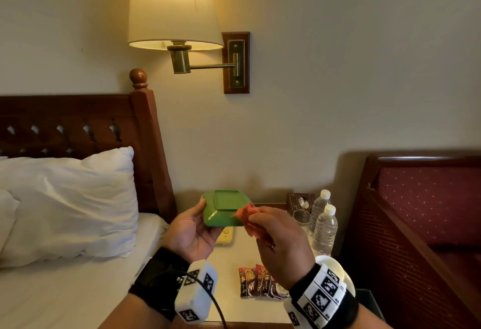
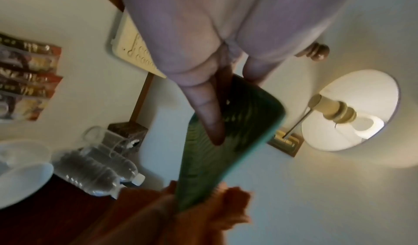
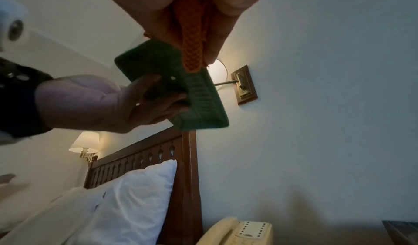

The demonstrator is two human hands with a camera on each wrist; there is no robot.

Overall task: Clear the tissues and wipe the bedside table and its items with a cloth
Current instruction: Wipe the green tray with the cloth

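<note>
My left hand grips a green square dish by its left edge and holds it upside down above the white bedside table. My right hand pinches a bunched orange cloth against the dish's right corner. In the left wrist view my fingers lie on the ribbed inside of the dish, with the cloth at its far end. The right wrist view shows the cloth wrapped over the dish's rim.
On the table stand two water bottles, a glass, a brown tissue box, a cream telephone, several snack sachets and a white plate. The bed with pillow lies left, a wall lamp above, an armchair right.
</note>
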